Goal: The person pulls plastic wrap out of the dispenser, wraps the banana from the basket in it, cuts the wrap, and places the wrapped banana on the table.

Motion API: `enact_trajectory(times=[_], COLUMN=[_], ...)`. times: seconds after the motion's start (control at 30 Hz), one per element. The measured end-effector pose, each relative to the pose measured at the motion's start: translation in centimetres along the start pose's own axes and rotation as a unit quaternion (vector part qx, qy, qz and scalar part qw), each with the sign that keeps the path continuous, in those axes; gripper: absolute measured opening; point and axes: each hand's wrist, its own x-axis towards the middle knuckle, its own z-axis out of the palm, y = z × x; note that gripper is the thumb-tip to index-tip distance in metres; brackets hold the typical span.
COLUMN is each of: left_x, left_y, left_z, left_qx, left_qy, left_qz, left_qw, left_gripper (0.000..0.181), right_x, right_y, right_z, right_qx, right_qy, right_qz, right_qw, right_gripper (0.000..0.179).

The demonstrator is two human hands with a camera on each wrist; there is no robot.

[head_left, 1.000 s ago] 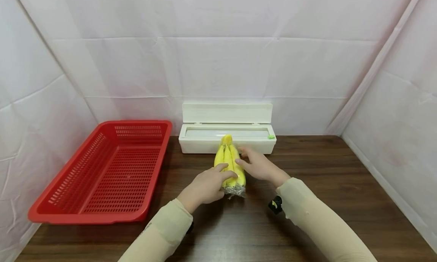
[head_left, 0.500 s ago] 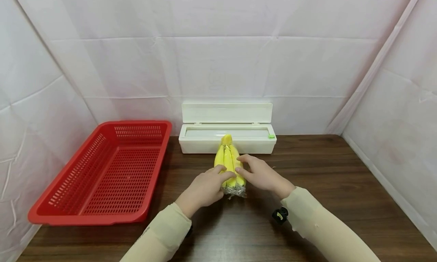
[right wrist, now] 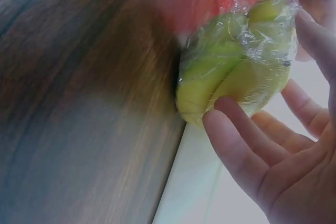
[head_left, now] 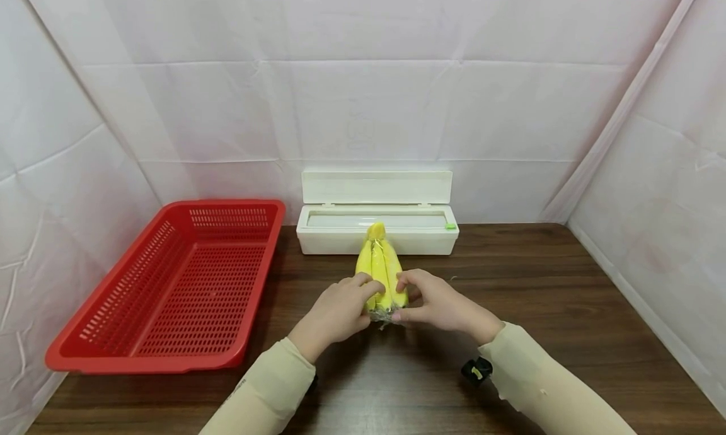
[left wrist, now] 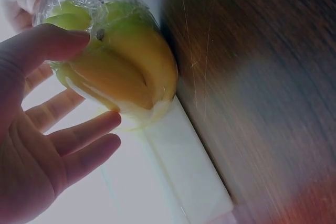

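Observation:
A bunch of yellow bananas (head_left: 379, 261), wrapped in clear cling film, lies with its stem against the white cling film dispenser (head_left: 317, 241). My left hand (head_left: 339, 309) holds the bunch from the left, its fingers over the top and its thumb (left wrist: 68, 43) at the near end. From the right, my right hand (head_left: 445, 306) rests lightly on the bananas, thumb at the bunched film (right wrist: 262, 38) and fingers (right wrist: 231, 135) along the side. Greenish tips show through the film in both wrist views.
A red slotted plastic basket (head_left: 244, 334) stands on the left of the dark wooden table (head_left: 567, 309). The dispenser's lid (head_left: 377, 188) is raised, and a green cutter (head_left: 450, 226) sits at its right end. White cloth (head_left: 363, 107) hangs behind and on both sides.
My right hand has slid toward me along the right side of the bananas, from near the dispenser to their wrapped near end. My left hand and the bunch stay nearly in place.

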Motion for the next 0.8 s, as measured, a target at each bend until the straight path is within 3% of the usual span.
enact_trajectory(times=[0.23,0.4,0.5,0.67,0.8], left_x=[0.0,0.1,-0.1,-0.2,-0.2], left_y=[-0.3,-0.4,-0.3,0.1,0.4], left_z=[0.2,0.4,0.5,0.8,0.9], left_qx=[-0.021,-0.019,-0.017,-0.052,-0.084], left_qy=[0.011,0.023,0.032,0.032,0.036], left_qz=[0.0,-0.006,-0.02,-0.04,-0.049], left_qw=[0.9997,0.9995,0.9992,0.9973,0.9946], left_gripper=[0.043,0.041,0.04,0.033,0.032], right_x=[0.2,0.6,0.7,0.7,0.5], right_y=[0.2,0.0,-0.2,-0.6,-0.8], right_z=[0.5,1.1,1.4,2.0,2.4], right_qx=[-0.053,-0.131,-0.151,-0.151,-0.114], right_qy=[0.022,0.057,0.072,0.1,0.114], right_qz=[-0.031,-0.034,-0.029,0.029,0.113], right_qw=[0.9979,0.9892,0.9854,0.9831,0.9805], right_gripper=[0.044,0.043,0.042,0.046,0.07])
